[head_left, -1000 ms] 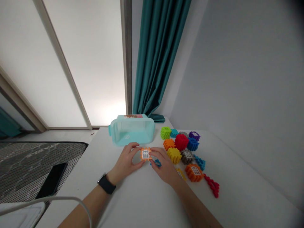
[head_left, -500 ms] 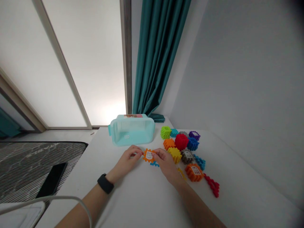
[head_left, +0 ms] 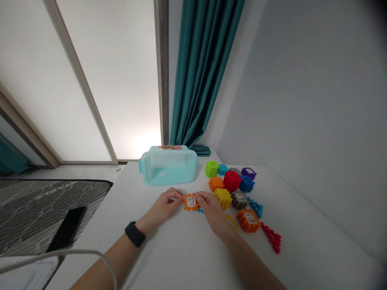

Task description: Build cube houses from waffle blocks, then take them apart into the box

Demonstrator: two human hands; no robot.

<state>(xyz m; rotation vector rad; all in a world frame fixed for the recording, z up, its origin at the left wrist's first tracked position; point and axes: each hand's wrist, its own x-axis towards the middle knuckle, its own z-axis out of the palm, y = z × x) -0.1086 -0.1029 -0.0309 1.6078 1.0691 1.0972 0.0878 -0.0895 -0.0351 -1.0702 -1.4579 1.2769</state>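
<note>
An orange foam-like puzzle tile (head_left: 191,202) with toothed edges and a white grid print is held between both hands above the white table (head_left: 169,257). My left hand (head_left: 165,206), with a dark watch on its wrist, pinches the tile's left edge. Thumb and fingers of my right hand (head_left: 212,208) grip its right edge. Partly hidden beneath the tile and right hand is a blue toothed piece (head_left: 200,210). A flat yellow piece (head_left: 232,222) lies beside my right wrist, partly covered by it.
A light teal plastic bin (head_left: 169,169) stands behind my hands. Right of them sit several toothed cubes, including a red cube (head_left: 232,181), a yellow cube (head_left: 223,198) and an orange cube (head_left: 248,220). A red flat piece (head_left: 272,238) lies nearer. A pale cable (head_left: 75,251) arches at lower left.
The orange tile has turned slightly between my fingers and shifted a little down, now covering more of the blue piece. Both hands keep their pinch.
</note>
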